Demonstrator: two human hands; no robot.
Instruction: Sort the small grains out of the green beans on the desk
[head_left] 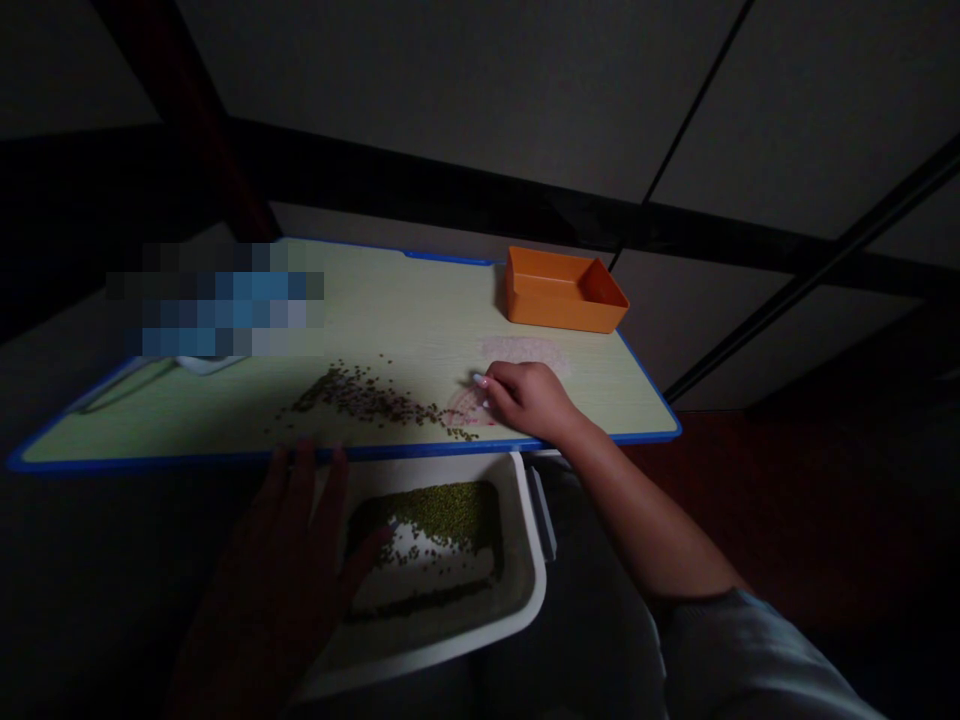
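Observation:
My right hand (527,397) rests on the pale green table (420,310), fingers curled and pressed together, fingertips touching the right end of a trail of mixed dark and green beans (367,395). A faint patch of pale grains (525,352) lies just beyond it. My left hand (289,560) lies with fingers spread on the rim of a white tray (525,600) held below the table's near edge. The tray holds green beans (442,510) heaped toward its far side.
An empty orange box (562,290) stands at the table's far right corner. A blurred patch covers something at the table's left, with a white object (206,363) below it. The table has a blue rim (187,461). The room is dim.

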